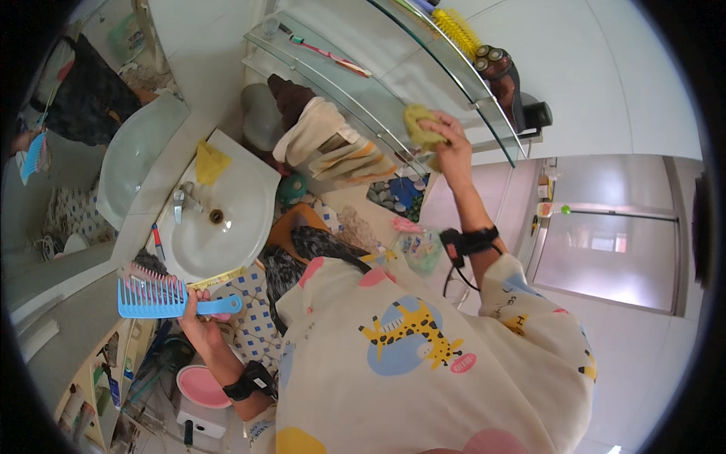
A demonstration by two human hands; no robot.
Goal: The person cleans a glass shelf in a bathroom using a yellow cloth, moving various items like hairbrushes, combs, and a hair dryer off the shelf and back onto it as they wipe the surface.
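Note:
My right hand [454, 148] grips a yellow-green cloth [421, 126] at the lower glass shelf [334, 74]. The fingers press into the cloth, and part of it hangs below the hand. My left hand [205, 326] holds a light-blue wide-toothed comb [153, 306] by its handle, beside the washbasin. A pink comb [148, 274] shows behind the blue one, in the same grasp. A narrow yellow item with writing [218, 279] sticks out past the fingers; its kind is unclear. On the lower shelf lies a red-and-white toothbrush [329, 55].
A white washbasin [249, 227] with a chrome faucet [179, 204] and a yellow cloth [211, 163] on its rim stands at left. Towels [334, 142] hang under the shelf. The upper shelf holds a yellow brush [455, 31] and an electric shaver [499, 74]. A mirror [79, 198] reflects the room.

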